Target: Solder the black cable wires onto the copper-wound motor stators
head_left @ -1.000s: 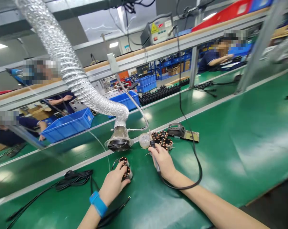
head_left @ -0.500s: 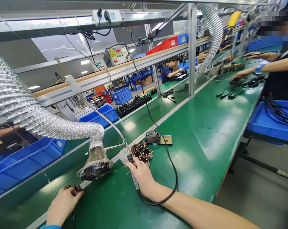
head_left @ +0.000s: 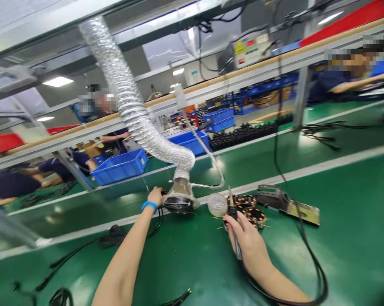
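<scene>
My right hand (head_left: 247,238) is closed on a soldering iron (head_left: 232,208), its tip pointing up and away. Beside the tip are several round copper-wound coils (head_left: 255,215) and a small round translucent container (head_left: 217,205). The iron's stand (head_left: 271,196) lies behind them with a yellowish pad. My left hand (head_left: 156,196), with a blue wristband, reaches beside the fume hood (head_left: 180,199). Its fingers are partly hidden and hold a small dark piece, mostly out of sight. A black cable hangs just under that hand.
A silver flexible duct (head_left: 137,110) runs down to the hood. Black cables (head_left: 114,238) lie at the left and the front edge of the green bench (head_left: 192,259). Blue bins (head_left: 122,167) and co-workers are beyond the rail. The iron's cord loops at the right.
The camera view has swung left. My left hand has moved forward, up beside the hood, with the dark coil piece it held. My right hand still holds the iron near the coils.
</scene>
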Tool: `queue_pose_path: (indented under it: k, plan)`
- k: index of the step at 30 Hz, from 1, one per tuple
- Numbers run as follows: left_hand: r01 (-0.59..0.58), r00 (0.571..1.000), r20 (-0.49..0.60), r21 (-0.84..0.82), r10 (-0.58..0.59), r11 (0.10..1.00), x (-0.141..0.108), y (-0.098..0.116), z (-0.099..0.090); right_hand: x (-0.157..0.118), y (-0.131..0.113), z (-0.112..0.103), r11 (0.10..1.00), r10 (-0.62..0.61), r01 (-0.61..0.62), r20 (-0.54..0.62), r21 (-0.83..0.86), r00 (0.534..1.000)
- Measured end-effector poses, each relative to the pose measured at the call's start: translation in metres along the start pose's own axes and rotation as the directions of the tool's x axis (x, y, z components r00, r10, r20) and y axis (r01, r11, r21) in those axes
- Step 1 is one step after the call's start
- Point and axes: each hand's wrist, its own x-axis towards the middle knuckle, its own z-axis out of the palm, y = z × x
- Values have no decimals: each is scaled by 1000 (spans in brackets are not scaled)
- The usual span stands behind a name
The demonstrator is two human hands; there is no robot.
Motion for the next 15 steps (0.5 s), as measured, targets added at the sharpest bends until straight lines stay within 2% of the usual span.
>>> queue_pose_path:
  k: [3, 5, 7, 10, 13, 15]
  plan:
    - [84, 996, 10, 38, -84, 996, 0, -43, -8, -3, 4, 6, 999, -49, 50, 51, -20, 998]
    - [119, 990, 62, 80, -124, 990, -13, -79, -20, -4, 4, 6, 997, -63, 67, 74, -49, 995]
    - [138, 975, 155, 129, -157, 982, -36, -116, -32, -4, 4, 7, 995, -76, 82, 104, -53, 992]
    - [119, 926, 335, 186, -176, 975, -84, -162, -38, -2, 3, 8, 996, -80, 83, 167, -13, 983]
    - [66, 888, 430, 227, -161, 972, -126, -184, -28, 1, 0, 9, 997, -71, 70, 203, 9, 977]
    - [43, 896, 416, 263, -153, 964, -142, -185, -16, 3, -3, 9, 998, -67, 65, 202, 14, 977]
